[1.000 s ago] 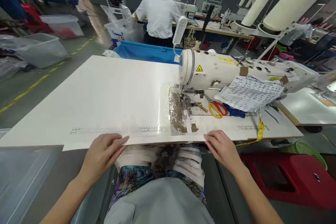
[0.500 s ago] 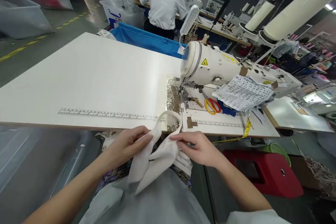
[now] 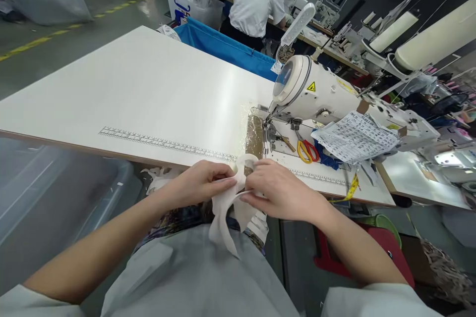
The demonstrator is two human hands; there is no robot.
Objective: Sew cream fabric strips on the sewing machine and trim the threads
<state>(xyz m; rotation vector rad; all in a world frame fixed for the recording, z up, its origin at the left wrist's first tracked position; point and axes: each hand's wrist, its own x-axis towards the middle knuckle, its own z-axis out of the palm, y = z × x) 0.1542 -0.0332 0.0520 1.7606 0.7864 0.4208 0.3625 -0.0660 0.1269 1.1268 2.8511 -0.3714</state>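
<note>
My L hand (image 3: 201, 182) has thumb & fingertips pinched shut on the white strip (image 3: 221, 209); my R hand (image 3: 280, 190), fingers curled closer in, grips it too. Strip's at the table (image 3: 167, 84) front edge, before the sewing machine (image 3: 316, 90), loop up top b/w my hands, tails hanging over my lap. Vs ½ sec ago, hands are nearer each other & the loop's smaller; 1 sec ago both were on the edge, well apart. Scissors (image 3: 305, 151) haven't moved, still by the machine.
</note>
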